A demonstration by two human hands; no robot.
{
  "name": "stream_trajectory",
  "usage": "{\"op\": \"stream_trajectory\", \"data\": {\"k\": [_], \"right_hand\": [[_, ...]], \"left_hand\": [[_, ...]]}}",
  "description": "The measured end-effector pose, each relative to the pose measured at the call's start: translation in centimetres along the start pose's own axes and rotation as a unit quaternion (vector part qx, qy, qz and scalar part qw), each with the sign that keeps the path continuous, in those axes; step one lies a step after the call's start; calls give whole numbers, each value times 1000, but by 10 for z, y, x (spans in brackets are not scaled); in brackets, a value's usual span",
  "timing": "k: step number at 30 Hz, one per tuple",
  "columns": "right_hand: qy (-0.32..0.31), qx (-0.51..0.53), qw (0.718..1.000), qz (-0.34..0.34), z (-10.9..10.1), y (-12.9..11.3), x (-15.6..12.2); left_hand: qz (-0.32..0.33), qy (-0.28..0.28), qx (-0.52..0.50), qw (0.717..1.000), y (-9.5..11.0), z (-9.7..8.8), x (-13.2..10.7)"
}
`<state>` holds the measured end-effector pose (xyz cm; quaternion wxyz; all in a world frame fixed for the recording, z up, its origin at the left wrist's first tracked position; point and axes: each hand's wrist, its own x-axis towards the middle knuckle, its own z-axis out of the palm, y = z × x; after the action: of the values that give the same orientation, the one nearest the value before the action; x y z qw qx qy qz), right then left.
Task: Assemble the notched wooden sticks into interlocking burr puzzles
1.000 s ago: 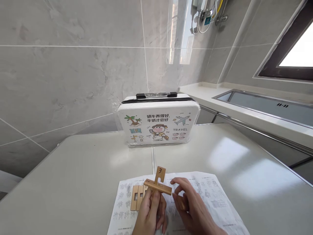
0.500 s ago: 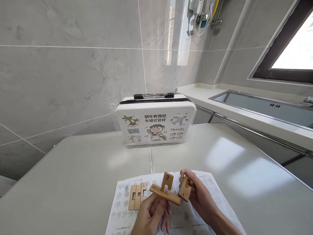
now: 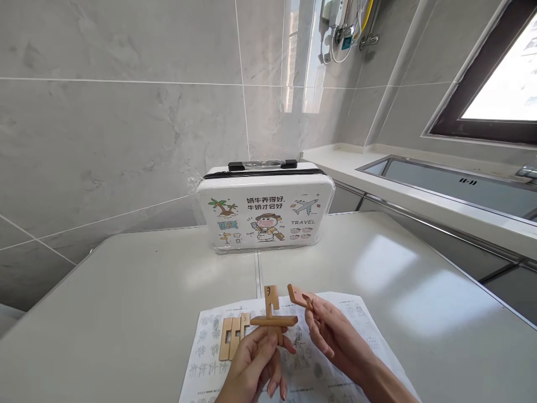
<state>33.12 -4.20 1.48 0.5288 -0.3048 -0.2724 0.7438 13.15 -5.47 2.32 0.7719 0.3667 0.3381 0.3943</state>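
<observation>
Right hand point(image 3: 331, 336) lifted block point(image 3: 298, 295); left hand point(image 3: 255, 364) fingers pinch cross point(image 3: 272, 319); suitcase point(image 3: 264, 210) behind.

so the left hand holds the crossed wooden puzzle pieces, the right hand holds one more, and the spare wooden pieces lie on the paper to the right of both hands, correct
Not quite. The head view shows the spare flat wooden pieces on the printed paper sheet to the left of both hands. The left hand does hold the crossed wooden puzzle pieces, and the right hand holds a single wooden piece.

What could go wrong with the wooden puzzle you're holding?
The crossed wooden pieces are only pinched from below by the left hand, so they might slip apart. The loose piece in the right hand could drop onto the instruction sheet.
</observation>
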Motion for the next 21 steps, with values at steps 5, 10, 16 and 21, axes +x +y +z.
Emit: {"op": "stream_trajectory", "data": {"k": [5,10,16,21], "right_hand": [[-53,-27,998,0,5,2,-4],[-79,-54,995,10,6,4,-4],[-76,-118,990,5,5,6,-4],[-67,-172,983,-11,4,10,-4]], "left_hand": [[-9,-12,0,1000,0,1,-1],[-16,-11,-4,1000,-3,-3,2],[-19,-15,-8,1000,-3,-4,3],[-16,-9,-11,1000,2,1,0]]}}
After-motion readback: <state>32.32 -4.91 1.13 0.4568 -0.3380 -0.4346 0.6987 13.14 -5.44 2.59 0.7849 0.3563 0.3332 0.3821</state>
